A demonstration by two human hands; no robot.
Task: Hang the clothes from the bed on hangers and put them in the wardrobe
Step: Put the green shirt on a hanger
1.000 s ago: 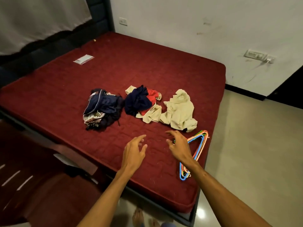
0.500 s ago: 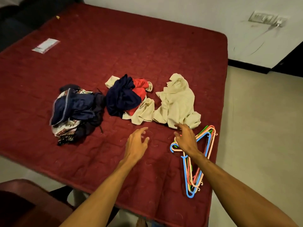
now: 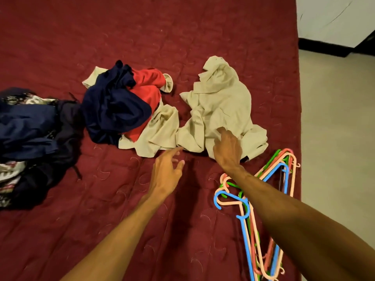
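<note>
Fingers [image 3: 223,133] of right hand [image 3: 228,151] extended onto crumpled beige cloth garment [image 3: 221,102]; left hand [image 3: 165,173] spread over quilted maroon bed [image 3: 142,27].

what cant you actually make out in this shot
1) Right hand, head view: its own back hides the fingertips, so a grip on the beige garment can't be confirmed.
2) Hangers: the right forearm covers the middle and the bottom edge cuts off the ends, so the count is unclear.
3) Dark clothes pile: cut off by the left edge.
4) Wardrobe: out of frame.
</note>
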